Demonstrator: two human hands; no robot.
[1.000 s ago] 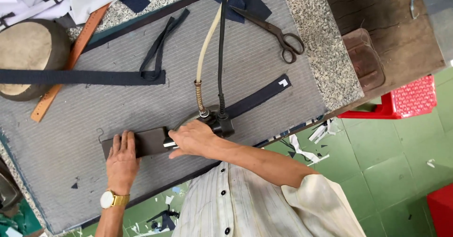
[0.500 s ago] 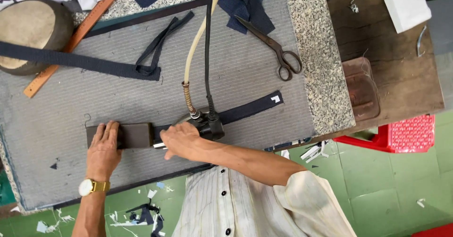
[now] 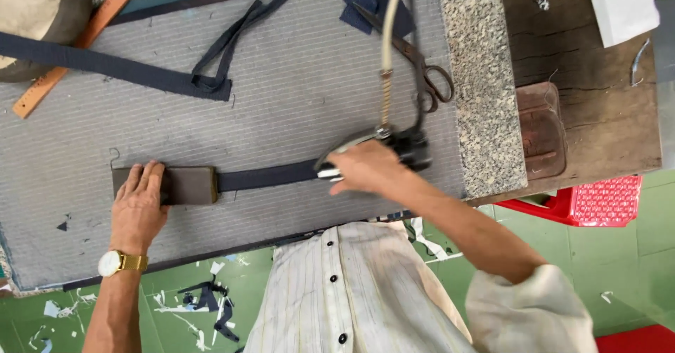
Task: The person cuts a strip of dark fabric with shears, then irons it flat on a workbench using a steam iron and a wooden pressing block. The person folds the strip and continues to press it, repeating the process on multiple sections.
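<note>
My left hand (image 3: 138,204) lies flat on a small brown block (image 3: 188,185) that rests on a dark fabric strip (image 3: 266,178) on the grey padded table (image 3: 295,93). My right hand (image 3: 365,170) grips the handle of a steam iron (image 3: 401,148) at the strip's right end, near the table's granite edge. A pale hose and a black cord (image 3: 387,36) rise from the iron toward the top of the view. A gold wristwatch (image 3: 112,262) sits on my left wrist.
Large scissors (image 3: 422,72) lie by the granite edge (image 3: 478,86). A long dark strip (image 3: 105,68) with a looped end, a wooden ruler (image 3: 77,43) and a round tan cushion (image 3: 35,15) sit upper left. A brown tray (image 3: 541,131) rests on a wooden bench; a red stool (image 3: 598,202) stands below.
My right hand has slid the iron to the right along the strip, baring the strip between iron and block. My left hand has stayed on the block.
</note>
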